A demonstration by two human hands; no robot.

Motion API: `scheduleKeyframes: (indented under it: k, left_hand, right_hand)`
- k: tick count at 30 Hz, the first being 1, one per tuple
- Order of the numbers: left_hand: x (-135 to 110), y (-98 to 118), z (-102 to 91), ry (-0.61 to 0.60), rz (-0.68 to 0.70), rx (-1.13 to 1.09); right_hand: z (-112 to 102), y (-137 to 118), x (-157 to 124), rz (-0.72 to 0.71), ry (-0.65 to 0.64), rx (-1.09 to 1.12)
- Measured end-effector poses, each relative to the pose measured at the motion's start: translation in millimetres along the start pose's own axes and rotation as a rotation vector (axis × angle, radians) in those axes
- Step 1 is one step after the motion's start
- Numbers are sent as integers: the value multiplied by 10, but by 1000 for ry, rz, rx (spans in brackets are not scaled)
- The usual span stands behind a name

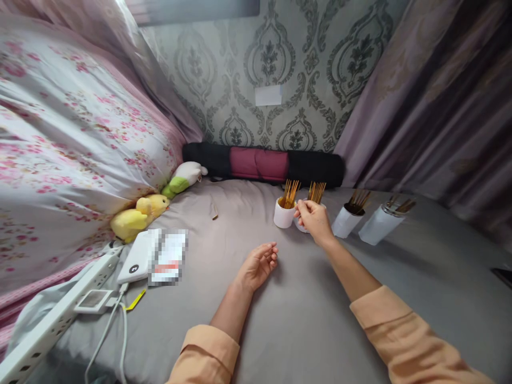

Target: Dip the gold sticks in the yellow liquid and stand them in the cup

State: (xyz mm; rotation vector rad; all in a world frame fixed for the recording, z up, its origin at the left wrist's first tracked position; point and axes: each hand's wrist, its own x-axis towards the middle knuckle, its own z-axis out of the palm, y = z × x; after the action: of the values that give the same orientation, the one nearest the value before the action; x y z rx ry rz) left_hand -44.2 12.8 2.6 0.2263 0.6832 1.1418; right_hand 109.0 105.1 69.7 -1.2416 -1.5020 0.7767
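My right hand is raised over the grey bedsheet, fingers pinched together beside a white cup of orange-brown sticks; what it pinches is too small to make out. A second white cup with sticks stands right behind this hand and is partly hidden by it. My left hand rests palm-up on the sheet, fingers loosely curled and apart, holding nothing. Two more white cups with darker sticks stand to the right. One loose stick lies on the sheet to the left.
A black and maroon bolster lies along the patterned wall. Yellow and green-white plush toys lean on a floral quilt at left. A white power bank, power strip and cables lie front left. Curtain at right.
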Motion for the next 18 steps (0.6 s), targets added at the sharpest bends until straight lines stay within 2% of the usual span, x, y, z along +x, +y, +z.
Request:
scheduleKeyframes:
  k: [10, 18]
  left_hand:
    - [4, 3, -7, -20, 1, -19]
    - [15, 5, -23, -16, 14, -30]
  right_hand:
    - [330, 322, -325, 165, -25, 73]
    - [494, 466, -476, 219, -49, 88]
